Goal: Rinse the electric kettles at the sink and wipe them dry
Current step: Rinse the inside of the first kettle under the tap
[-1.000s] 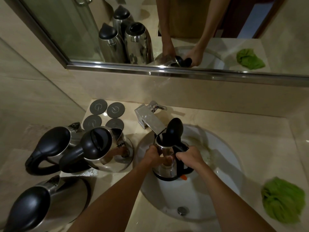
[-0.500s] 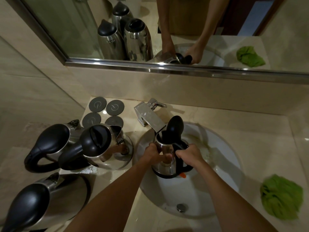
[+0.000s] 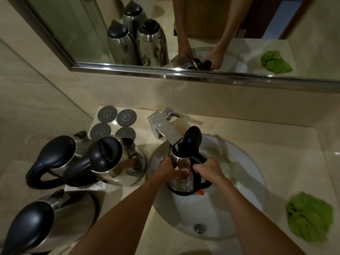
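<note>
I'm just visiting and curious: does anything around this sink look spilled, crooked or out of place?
Nothing stands out much. Water droplets lie on the counter beside the kettles parked on the left, and the green cloth sits crumpled right of the sink. The kettle held under the tap has its lid flipped open.

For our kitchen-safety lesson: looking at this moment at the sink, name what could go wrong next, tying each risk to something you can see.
1. The kettle is held in the basin by both hands, its lid up under the tap spout; lifting it carelessly could knock the lid against the spout.
2. The left hand grips the shiny steel body; if wet, it may slip.
3. Three kettles crowd the counter beside the left forearm; an elbow swing could topple one.
</note>
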A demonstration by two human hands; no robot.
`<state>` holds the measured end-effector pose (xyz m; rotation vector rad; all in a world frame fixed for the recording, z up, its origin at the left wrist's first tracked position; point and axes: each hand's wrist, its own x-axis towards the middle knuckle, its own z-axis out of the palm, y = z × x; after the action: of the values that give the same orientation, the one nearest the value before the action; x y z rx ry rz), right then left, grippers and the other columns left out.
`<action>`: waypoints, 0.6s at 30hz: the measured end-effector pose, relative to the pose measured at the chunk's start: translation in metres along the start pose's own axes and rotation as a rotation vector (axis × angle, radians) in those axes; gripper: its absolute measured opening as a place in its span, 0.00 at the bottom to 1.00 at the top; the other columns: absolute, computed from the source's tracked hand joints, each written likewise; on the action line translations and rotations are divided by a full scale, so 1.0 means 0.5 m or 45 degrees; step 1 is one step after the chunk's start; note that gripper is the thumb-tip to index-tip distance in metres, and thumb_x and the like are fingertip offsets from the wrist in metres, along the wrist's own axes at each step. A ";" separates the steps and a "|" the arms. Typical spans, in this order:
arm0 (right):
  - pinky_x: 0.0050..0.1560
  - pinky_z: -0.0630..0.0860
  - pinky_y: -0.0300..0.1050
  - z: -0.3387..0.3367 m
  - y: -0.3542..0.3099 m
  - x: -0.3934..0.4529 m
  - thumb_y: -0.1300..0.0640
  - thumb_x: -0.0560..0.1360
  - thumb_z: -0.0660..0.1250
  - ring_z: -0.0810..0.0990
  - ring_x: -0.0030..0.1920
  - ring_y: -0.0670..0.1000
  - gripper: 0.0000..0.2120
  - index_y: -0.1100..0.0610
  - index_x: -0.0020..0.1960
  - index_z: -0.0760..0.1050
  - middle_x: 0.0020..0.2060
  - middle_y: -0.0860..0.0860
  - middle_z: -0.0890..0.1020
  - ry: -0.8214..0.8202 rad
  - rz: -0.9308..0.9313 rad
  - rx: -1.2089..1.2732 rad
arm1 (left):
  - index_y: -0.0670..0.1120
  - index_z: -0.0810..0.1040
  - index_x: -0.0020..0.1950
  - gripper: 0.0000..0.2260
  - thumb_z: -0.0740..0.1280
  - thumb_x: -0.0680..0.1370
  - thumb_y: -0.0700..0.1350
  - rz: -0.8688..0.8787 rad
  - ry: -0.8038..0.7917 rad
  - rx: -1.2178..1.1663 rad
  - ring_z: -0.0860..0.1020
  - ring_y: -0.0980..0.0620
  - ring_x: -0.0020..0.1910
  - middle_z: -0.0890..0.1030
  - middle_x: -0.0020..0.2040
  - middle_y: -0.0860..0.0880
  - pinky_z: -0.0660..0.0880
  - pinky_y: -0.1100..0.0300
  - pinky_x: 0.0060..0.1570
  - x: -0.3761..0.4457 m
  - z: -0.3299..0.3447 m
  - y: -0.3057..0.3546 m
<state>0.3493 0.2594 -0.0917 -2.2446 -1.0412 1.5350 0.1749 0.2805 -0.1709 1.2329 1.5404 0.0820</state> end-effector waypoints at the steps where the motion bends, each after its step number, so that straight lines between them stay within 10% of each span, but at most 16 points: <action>1: 0.31 0.69 0.40 0.000 -0.001 0.001 0.61 0.68 0.70 0.77 0.33 0.50 0.06 0.58 0.40 0.73 0.33 0.52 0.77 0.003 0.001 -0.002 | 0.46 0.73 0.64 0.27 0.77 0.70 0.54 -0.003 0.001 0.006 0.76 0.52 0.56 0.77 0.52 0.51 0.69 0.66 0.42 0.001 0.000 -0.001; 18: 0.31 0.68 0.40 0.000 0.001 -0.001 0.62 0.69 0.70 0.77 0.34 0.49 0.07 0.58 0.44 0.73 0.35 0.52 0.77 -0.010 -0.008 0.019 | 0.46 0.73 0.65 0.27 0.76 0.70 0.54 0.024 0.006 0.007 0.77 0.52 0.58 0.79 0.55 0.51 0.69 0.68 0.42 0.003 0.004 -0.008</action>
<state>0.3495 0.2586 -0.0918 -2.2247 -1.0349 1.5452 0.1741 0.2785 -0.1751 1.2526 1.5343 0.0931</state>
